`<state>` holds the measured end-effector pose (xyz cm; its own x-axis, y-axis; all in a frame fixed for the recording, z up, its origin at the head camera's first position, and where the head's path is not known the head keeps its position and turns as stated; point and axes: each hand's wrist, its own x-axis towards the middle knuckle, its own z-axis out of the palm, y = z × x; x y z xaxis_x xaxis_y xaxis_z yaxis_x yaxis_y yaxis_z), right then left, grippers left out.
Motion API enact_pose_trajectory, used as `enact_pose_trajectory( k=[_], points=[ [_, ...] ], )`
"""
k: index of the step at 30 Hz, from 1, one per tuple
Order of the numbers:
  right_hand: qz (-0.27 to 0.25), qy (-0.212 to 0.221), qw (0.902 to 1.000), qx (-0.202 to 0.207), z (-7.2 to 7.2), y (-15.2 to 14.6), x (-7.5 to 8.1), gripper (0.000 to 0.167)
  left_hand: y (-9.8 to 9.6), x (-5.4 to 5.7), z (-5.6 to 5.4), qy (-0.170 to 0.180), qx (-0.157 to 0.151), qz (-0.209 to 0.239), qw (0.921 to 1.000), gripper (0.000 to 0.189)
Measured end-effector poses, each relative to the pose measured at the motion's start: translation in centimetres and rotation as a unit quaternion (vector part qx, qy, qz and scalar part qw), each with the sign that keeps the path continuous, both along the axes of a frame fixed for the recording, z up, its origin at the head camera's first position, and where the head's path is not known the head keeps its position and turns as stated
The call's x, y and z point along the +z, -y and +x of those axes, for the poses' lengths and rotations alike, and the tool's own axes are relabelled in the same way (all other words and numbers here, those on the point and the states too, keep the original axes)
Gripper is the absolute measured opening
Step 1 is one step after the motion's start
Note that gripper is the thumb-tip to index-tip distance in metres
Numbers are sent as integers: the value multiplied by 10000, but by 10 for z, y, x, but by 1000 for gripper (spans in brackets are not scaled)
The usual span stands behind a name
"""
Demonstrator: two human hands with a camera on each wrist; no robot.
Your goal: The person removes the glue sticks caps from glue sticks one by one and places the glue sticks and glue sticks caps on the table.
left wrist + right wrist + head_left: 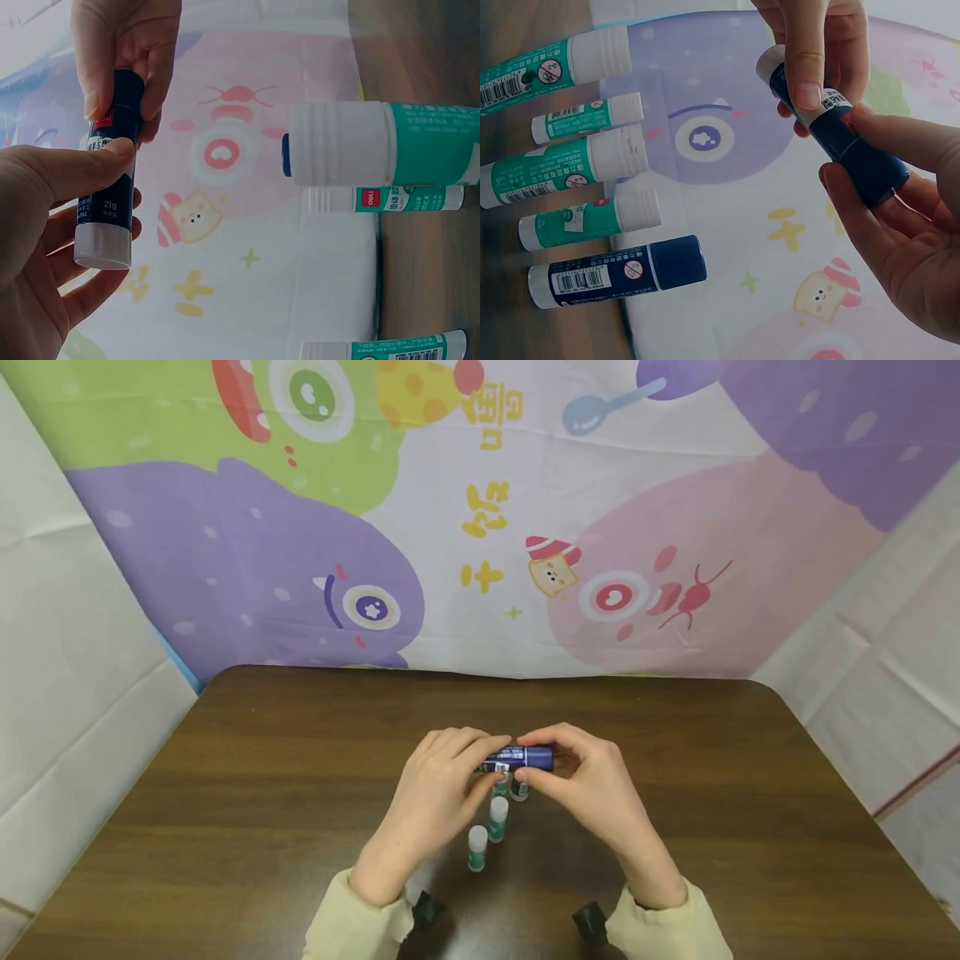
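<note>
A navy glue stick (528,757) with a white base is held level above the table between both hands. My left hand (438,781) grips its label and base end, thumb across the label in the left wrist view. At the other end, my right hand (588,777) pinches around the navy cap, which looks seated on the body in the right wrist view (870,174). Below the hands stand green-and-white glue sticks (498,819) and another navy glue stick (615,274). In the head view, the hands and held stick partly hide the rear ones.
The sticks stand upright in a slanting row on the brown wooden table (262,793); the nearest green one (477,850) is close to my left wrist. A cartoon-print cloth (465,635) hangs behind the table. Black wrist mounts (590,924) sit at the cream sleeves (667,927).
</note>
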<state>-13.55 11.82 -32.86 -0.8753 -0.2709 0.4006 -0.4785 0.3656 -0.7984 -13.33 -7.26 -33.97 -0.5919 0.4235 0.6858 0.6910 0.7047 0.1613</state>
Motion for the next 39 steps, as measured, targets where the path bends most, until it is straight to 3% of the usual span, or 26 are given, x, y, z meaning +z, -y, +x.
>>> enact_pose_trajectory(
  k=[12,39],
  points=[
    [-134,-6,9999,-11,-2,0,-2,29,4,2,-4,-222,-521,244,9981,31],
    [65,-140,9999,26,0,0,-2,25,13,4,-3,-181,-760,259,9966,33]
  ],
)
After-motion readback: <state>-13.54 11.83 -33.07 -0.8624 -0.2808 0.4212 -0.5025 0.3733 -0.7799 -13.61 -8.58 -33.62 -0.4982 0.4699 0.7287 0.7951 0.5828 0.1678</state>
